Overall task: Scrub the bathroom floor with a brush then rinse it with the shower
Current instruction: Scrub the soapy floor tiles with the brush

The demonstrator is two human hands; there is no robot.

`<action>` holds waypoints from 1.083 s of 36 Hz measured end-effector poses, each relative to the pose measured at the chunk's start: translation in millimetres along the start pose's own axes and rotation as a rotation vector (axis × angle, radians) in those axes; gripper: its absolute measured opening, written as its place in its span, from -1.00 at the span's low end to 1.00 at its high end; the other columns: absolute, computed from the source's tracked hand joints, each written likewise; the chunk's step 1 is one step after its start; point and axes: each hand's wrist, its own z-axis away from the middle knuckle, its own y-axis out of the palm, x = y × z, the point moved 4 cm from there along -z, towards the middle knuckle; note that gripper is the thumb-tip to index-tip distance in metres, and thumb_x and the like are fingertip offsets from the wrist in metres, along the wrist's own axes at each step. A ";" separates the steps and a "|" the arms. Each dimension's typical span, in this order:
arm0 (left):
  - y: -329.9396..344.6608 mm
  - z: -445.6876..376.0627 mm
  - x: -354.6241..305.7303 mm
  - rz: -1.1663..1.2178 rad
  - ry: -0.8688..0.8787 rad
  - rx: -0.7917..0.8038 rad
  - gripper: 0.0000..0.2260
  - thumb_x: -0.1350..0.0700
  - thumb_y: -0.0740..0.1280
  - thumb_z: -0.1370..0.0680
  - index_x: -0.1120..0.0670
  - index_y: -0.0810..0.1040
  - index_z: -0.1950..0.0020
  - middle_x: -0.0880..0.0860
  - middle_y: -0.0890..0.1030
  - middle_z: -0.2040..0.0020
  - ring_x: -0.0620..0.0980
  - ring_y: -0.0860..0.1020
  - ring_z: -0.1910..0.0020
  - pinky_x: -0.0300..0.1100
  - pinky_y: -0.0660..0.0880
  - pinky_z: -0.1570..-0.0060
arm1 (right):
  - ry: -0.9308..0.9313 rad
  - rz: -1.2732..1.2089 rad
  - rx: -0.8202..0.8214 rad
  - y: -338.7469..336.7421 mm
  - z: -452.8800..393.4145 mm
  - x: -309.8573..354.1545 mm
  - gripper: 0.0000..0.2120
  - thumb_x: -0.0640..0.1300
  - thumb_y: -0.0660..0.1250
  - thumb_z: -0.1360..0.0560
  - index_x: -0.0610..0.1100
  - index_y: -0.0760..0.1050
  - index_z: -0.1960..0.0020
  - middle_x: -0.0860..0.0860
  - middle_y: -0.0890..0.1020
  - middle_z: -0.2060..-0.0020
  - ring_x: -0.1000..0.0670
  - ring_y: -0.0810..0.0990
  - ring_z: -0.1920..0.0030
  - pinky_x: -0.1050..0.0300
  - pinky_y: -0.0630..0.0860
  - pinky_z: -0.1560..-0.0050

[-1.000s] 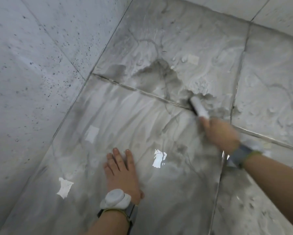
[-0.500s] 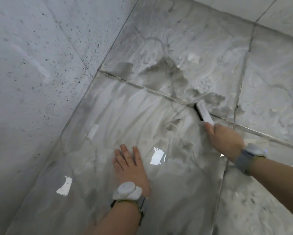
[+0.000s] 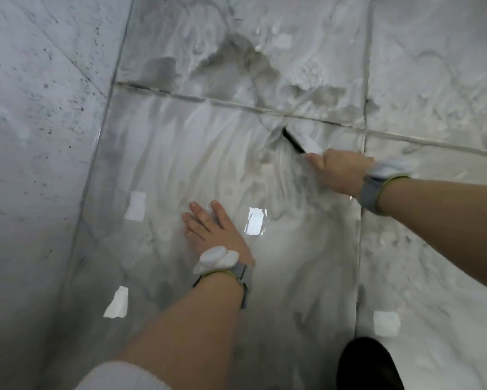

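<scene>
The grey marbled tile floor (image 3: 180, 153) is wet and covered with soapy streaks. My right hand (image 3: 339, 171) grips a white brush (image 3: 302, 139) with dark bristles, its head pressed on the floor just below a grout line. My left hand (image 3: 211, 229) lies flat on the wet tile with fingers spread, bearing on the floor. Both wrists carry grey bands with white devices. No shower head is in view.
A speckled grey wall (image 3: 39, 122) rises along the left side and meets the floor at a corner seam. Grout lines (image 3: 362, 226) divide the large tiles. A dark shape (image 3: 369, 364), perhaps a knee or foot, sits at the bottom right.
My right hand has pulled the brush back toward me, from above the grout line to below it. My left hand has stayed planted; the camera has shifted forward.
</scene>
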 end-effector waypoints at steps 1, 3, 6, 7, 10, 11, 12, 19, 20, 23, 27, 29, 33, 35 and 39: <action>-2.5 2.3 1.6 -0.024 0.014 0.007 0.13 -0.24 0.43 -0.50 0.15 -0.39 -0.61 0.44 -0.40 -0.53 0.50 -0.22 -0.56 0.34 -0.14 -0.53 | 0.061 -0.116 -0.008 17.1 6.6 1.4 -0.47 0.25 -0.04 -0.68 -0.16 0.45 -0.20 -0.19 0.61 -0.09 -0.22 0.59 -0.05 0.01 0.41 0.06; -9.1 7.2 2.2 -0.064 0.033 0.054 0.24 -0.30 0.49 -0.41 0.16 -0.38 -0.61 0.44 -0.37 -0.55 0.48 -0.23 -0.57 0.33 -0.10 -0.54 | 0.118 -0.192 -0.100 50.1 42.1 6.5 -0.42 0.36 -0.07 -0.63 -0.10 0.46 -0.05 -0.15 0.64 0.03 -0.21 0.61 0.05 0.02 0.40 0.11; -19.2 14.3 1.7 -0.081 0.032 0.061 0.25 -0.30 0.51 -0.40 0.16 -0.37 -0.61 0.42 -0.34 -0.56 0.47 -0.20 -0.58 0.32 -0.09 -0.55 | 0.118 -0.216 -0.102 102.4 130.8 8.2 -0.48 0.36 -0.12 -0.61 -0.03 0.36 0.02 -0.05 0.58 0.23 -0.18 0.59 0.22 0.07 0.35 0.27; -20.9 15.5 1.7 -0.088 0.030 0.068 0.28 -0.30 0.53 -0.38 0.16 -0.37 -0.61 0.42 -0.34 -0.56 0.47 -0.20 -0.58 0.32 -0.08 -0.55 | 0.111 -0.240 -0.025 119.0 161.2 8.3 -0.50 0.35 -0.14 -0.61 -0.03 0.32 0.02 -0.03 0.54 0.26 -0.16 0.57 0.25 0.06 0.38 0.29; -25.9 25.7 1.0 -0.124 0.048 0.098 0.35 -0.34 0.56 -0.32 0.16 -0.39 -0.61 0.43 -0.36 -0.56 0.46 -0.20 -0.58 0.33 -0.08 -0.55 | 0.119 -0.219 0.105 170.6 256.9 9.8 -0.48 0.37 -0.14 -0.60 0.01 0.37 -0.08 -0.01 0.62 0.21 -0.15 0.66 0.19 0.01 0.47 0.26; -29.8 23.6 2.6 -0.126 0.047 0.097 0.35 -0.35 0.56 -0.31 0.17 -0.39 -0.61 0.42 -0.36 -0.56 0.46 -0.20 -0.58 0.33 -0.09 -0.55 | 0.047 -0.195 0.112 184.5 277.9 17.2 -0.44 0.38 -0.14 -0.61 0.00 0.43 -0.08 -0.01 0.64 0.26 -0.12 0.68 0.27 0.03 0.49 0.35; -29.2 24.8 3.2 -0.131 0.057 0.105 0.36 -0.37 0.55 -0.31 0.17 -0.40 -0.60 0.42 -0.36 -0.56 0.46 -0.20 -0.58 0.33 -0.09 -0.55 | -0.017 -0.202 0.153 198.0 303.9 25.2 -0.42 0.37 -0.10 -0.61 -0.01 0.51 -0.04 -0.01 0.62 0.36 -0.09 0.65 0.41 0.05 0.47 0.49; -27.6 24.6 2.4 -0.146 0.079 0.085 0.38 -0.36 0.56 -0.29 0.18 -0.39 -0.61 0.43 -0.34 -0.56 0.47 -0.20 -0.58 0.32 -0.11 -0.53 | -0.217 -0.069 -0.077 220.7 303.2 4.2 -0.34 0.41 -0.12 -0.60 0.01 0.61 0.01 0.00 0.65 0.37 -0.09 0.63 0.45 0.05 0.50 0.57; -28.1 24.4 2.2 -0.147 0.071 0.084 0.38 -0.36 0.57 -0.28 0.17 -0.39 -0.61 0.42 -0.34 -0.56 0.47 -0.19 -0.58 0.32 -0.10 -0.53 | -0.129 -0.067 -0.124 206.5 280.9 -11.8 -0.33 0.44 -0.15 -0.58 0.02 0.57 -0.07 0.00 0.68 0.27 -0.09 0.69 0.32 0.03 0.54 0.44; -30.2 25.0 -0.9 -0.140 0.058 0.093 0.39 -0.36 0.58 -0.27 0.16 -0.39 -0.61 0.41 -0.35 -0.57 0.45 -0.19 -0.59 0.31 -0.11 -0.53 | 0.316 -0.219 -0.095 172.0 225.1 -74.9 -0.38 0.40 -0.07 -0.57 -0.08 0.47 -0.13 -0.17 0.67 0.03 -0.23 0.66 0.00 -0.02 0.40 0.15; -34.6 30.5 1.5 -0.141 0.093 0.099 0.35 -0.39 0.52 -0.32 0.17 -0.39 -0.61 0.40 -0.36 -0.57 0.45 -0.20 -0.59 0.30 -0.10 -0.54 | 0.557 -0.414 -0.106 157.8 213.2 -95.6 -0.40 0.34 -0.08 -0.61 -0.17 0.44 0.02 -0.33 0.63 0.06 -0.33 0.62 -0.02 -0.09 0.42 0.08; -35.6 32.0 3.6 -0.147 0.107 0.107 0.33 -0.40 0.51 -0.33 0.17 -0.39 -0.61 0.40 -0.35 -0.57 0.45 -0.20 -0.59 0.29 -0.09 -0.54 | 0.549 -0.446 -0.040 181.1 242.0 -61.8 -0.41 0.38 -0.12 -0.57 -0.10 0.39 0.08 -0.25 0.64 0.11 -0.29 0.64 0.02 -0.04 0.36 0.13; -37.3 31.6 2.7 -0.155 0.097 0.123 0.36 -0.39 0.53 -0.31 0.17 -0.40 -0.61 0.40 -0.36 -0.56 0.46 -0.20 -0.58 0.30 -0.10 -0.53 | 0.538 -0.501 0.238 224.2 329.4 20.8 -0.43 0.48 -0.20 -0.47 0.02 0.27 0.07 -0.08 0.66 0.09 -0.20 0.64 -0.04 -0.05 0.49 0.01; -38.0 30.6 2.1 -0.152 0.088 0.117 0.39 -0.39 0.55 -0.29 0.17 -0.40 -0.61 0.40 -0.37 -0.57 0.46 -0.20 -0.58 0.30 -0.10 -0.53 | 0.591 -0.556 0.322 240.9 360.9 46.4 -0.45 0.47 -0.20 -0.49 0.02 0.25 0.08 -0.06 0.65 0.06 -0.19 0.63 -0.10 -0.09 0.51 -0.08; -35.2 29.4 1.6 -0.155 0.084 0.104 0.40 -0.40 0.55 -0.27 0.16 -0.40 -0.61 0.39 -0.36 -0.57 0.45 -0.19 -0.59 0.31 -0.06 -0.53 | 0.872 -0.712 0.278 244.4 360.2 47.3 -0.40 0.41 -0.14 -0.57 -0.05 0.41 0.01 -0.17 0.63 -0.04 -0.23 0.58 -0.18 -0.11 0.46 -0.18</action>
